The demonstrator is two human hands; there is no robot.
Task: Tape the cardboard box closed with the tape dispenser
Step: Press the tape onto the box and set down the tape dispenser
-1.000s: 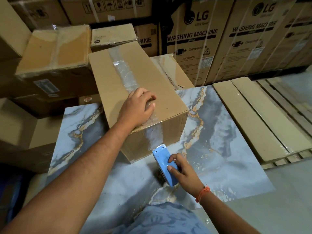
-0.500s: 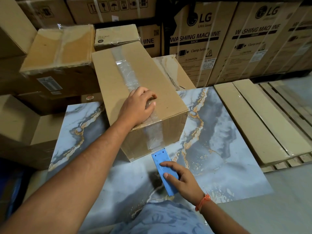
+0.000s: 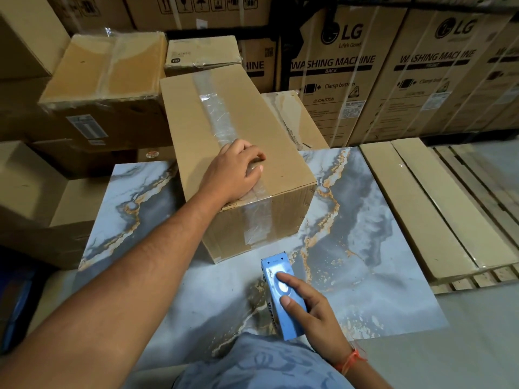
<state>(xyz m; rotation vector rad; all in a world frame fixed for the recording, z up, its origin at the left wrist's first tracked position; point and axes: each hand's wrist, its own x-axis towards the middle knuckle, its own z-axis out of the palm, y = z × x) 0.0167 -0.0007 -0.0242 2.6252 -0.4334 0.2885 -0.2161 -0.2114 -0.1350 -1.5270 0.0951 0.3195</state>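
Looking from the biggest things down, we see a wall of printed washing-machine cartons (image 3: 337, 80) at the back, then the grey-and-gold marbled slab (image 3: 365, 234) that serves as our counter, and on it the plain brown cardboard box (image 3: 283, 164). Its flaps are down, so what it holds is hidden from us. A strip of clear packing tape (image 3: 216, 113) runs along the top seam and folds over the near face, ending partway down.

Our left hand (image 3: 233, 172) lies flat, fingers curled, pressing the tape at the near top edge; it grips nothing. Our right hand (image 3: 311, 313) has its grip closed around the light blue plastic tape dispenser (image 3: 280, 293), held just in front of the box, toothed edge toward it and apart from it.

The tape looks wrinkled mid-seam, so we judge the bond may be weak there; lifting the left hand early could let the end peel. Whether the strip is cut free we cannot tell; if not, pulling the dispenser away could drag it off.
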